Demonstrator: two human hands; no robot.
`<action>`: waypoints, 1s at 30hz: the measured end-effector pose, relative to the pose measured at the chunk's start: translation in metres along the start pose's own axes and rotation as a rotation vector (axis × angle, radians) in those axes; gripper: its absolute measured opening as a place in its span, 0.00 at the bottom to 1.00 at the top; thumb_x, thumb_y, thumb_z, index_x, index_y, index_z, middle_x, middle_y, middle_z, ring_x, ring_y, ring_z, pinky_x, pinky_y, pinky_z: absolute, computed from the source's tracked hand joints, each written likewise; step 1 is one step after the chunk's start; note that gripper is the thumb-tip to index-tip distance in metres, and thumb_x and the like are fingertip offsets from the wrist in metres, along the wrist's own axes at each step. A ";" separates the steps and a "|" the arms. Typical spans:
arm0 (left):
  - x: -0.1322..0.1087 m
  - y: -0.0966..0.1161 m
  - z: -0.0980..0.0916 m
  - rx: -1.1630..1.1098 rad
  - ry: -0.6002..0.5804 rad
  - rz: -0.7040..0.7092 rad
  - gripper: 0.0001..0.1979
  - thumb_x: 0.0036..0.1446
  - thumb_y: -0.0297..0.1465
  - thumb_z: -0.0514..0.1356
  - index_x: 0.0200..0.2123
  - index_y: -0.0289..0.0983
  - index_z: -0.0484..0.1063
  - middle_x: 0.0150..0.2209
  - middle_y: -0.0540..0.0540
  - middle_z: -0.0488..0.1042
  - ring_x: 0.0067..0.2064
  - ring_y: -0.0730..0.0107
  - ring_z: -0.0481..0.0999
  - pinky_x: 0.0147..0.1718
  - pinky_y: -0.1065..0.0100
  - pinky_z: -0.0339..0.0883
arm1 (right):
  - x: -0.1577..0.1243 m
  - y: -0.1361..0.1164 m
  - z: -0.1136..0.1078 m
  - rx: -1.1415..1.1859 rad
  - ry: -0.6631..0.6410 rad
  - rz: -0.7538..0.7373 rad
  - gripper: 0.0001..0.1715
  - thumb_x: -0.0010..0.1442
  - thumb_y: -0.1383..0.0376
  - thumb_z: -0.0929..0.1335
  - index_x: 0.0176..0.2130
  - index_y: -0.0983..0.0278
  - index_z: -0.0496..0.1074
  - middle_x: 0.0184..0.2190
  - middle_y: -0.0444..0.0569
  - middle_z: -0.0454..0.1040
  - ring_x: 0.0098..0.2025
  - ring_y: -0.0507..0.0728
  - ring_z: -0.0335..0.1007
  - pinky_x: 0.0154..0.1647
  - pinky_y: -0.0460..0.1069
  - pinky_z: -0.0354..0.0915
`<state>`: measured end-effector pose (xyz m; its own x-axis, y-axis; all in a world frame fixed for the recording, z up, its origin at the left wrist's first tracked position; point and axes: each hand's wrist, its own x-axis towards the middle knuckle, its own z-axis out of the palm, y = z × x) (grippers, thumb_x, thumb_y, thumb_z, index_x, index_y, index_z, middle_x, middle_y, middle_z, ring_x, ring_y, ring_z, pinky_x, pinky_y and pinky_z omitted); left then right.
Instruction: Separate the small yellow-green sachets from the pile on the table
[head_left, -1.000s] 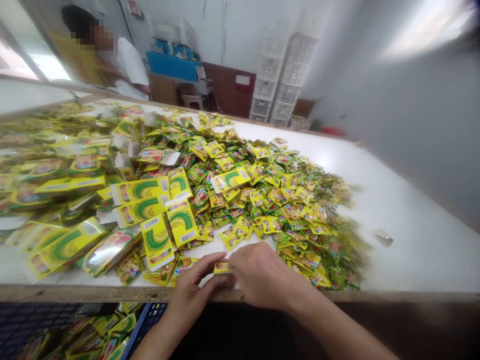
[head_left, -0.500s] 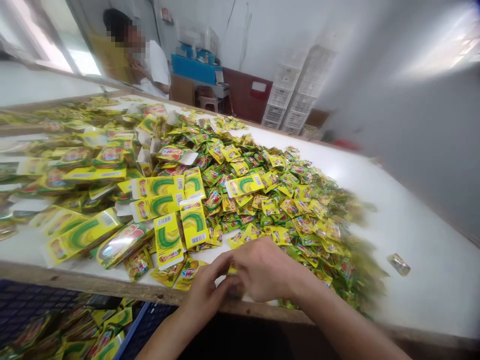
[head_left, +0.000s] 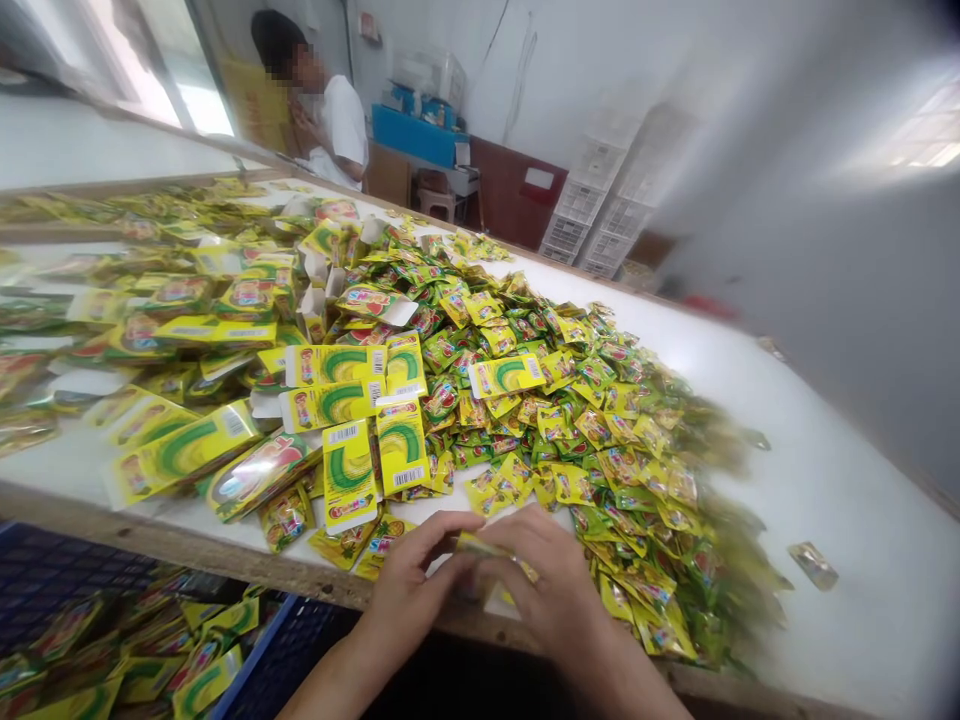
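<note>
My left hand [head_left: 416, 578] and my right hand [head_left: 556, 582] meet at the near edge of the table, fingers curled towards each other. Between them is a small yellow box [head_left: 487, 546], mostly hidden by the fingers and blurred. Just beyond the right hand spreads a big heap of small yellow and green sachets [head_left: 555, 420]. Flat-lying yellow cartons with green swirls and barcodes, such as one carton [head_left: 349, 470], lie in front of and left of my left hand. Another carton [head_left: 506, 375] rests on top of the sachet heap.
A blue crate [head_left: 262, 650] holding yellow packs stands below the table edge at the left. More cartons [head_left: 217, 330] cover the table's left side. One loose sachet [head_left: 812, 566] lies at the right. Across the table is a person [head_left: 341, 125]; white crates [head_left: 577, 195] are stacked behind.
My right hand has turned and drawn back from the sachet heap, its fingers now facing my left hand. More of the yellow box shows between them. The view has shifted slightly.
</note>
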<state>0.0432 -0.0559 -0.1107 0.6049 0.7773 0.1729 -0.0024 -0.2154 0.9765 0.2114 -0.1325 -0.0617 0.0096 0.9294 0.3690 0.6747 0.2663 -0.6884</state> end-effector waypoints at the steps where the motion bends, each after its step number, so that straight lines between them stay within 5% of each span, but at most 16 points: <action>1: 0.000 -0.001 -0.002 0.033 0.012 0.027 0.10 0.60 0.29 0.61 0.45 0.43 0.77 0.45 0.46 0.80 0.47 0.63 0.78 0.48 0.64 0.72 | -0.005 0.000 0.003 0.035 0.054 0.009 0.09 0.61 0.71 0.69 0.42 0.60 0.75 0.36 0.48 0.76 0.41 0.56 0.70 0.43 0.51 0.66; 6: 0.003 0.001 -0.010 0.122 -0.005 0.176 0.09 0.60 0.26 0.61 0.42 0.42 0.79 0.46 0.45 0.80 0.49 0.62 0.78 0.49 0.63 0.71 | -0.017 -0.002 0.015 0.112 0.231 0.037 0.08 0.61 0.73 0.68 0.35 0.61 0.74 0.35 0.49 0.74 0.39 0.56 0.71 0.40 0.51 0.68; 12: 0.006 0.013 -0.013 0.144 -0.109 0.146 0.07 0.60 0.26 0.61 0.39 0.42 0.78 0.42 0.47 0.81 0.45 0.65 0.80 0.46 0.67 0.73 | -0.022 -0.002 0.022 0.113 0.235 0.033 0.08 0.61 0.73 0.67 0.35 0.61 0.74 0.36 0.49 0.73 0.40 0.56 0.70 0.40 0.51 0.67; 19: -0.004 0.003 -0.021 0.311 -0.108 0.384 0.13 0.60 0.24 0.60 0.45 0.42 0.77 0.48 0.42 0.78 0.49 0.62 0.78 0.46 0.64 0.73 | -0.029 -0.003 0.021 0.034 0.192 -0.018 0.08 0.61 0.72 0.67 0.36 0.60 0.75 0.37 0.49 0.73 0.40 0.56 0.69 0.39 0.51 0.68; 27: -0.006 0.020 -0.009 0.064 -0.135 -0.028 0.04 0.60 0.30 0.61 0.39 0.40 0.75 0.46 0.43 0.78 0.49 0.61 0.78 0.49 0.62 0.72 | -0.025 -0.009 0.002 0.088 0.102 0.110 0.05 0.63 0.69 0.68 0.39 0.60 0.74 0.35 0.47 0.76 0.37 0.54 0.72 0.39 0.48 0.68; 30: -0.008 0.011 0.006 0.073 -0.087 -0.080 0.23 0.54 0.29 0.65 0.53 0.43 0.66 0.48 0.44 0.76 0.51 0.59 0.76 0.51 0.60 0.70 | -0.016 -0.009 -0.011 0.023 -0.008 0.097 0.05 0.62 0.70 0.67 0.38 0.61 0.74 0.32 0.46 0.76 0.34 0.54 0.72 0.38 0.48 0.66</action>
<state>0.0429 -0.0678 -0.1017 0.6678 0.7401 0.0795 0.1050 -0.1994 0.9743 0.2137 -0.1522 -0.0544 0.0678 0.9531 0.2949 0.6541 0.1807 -0.7345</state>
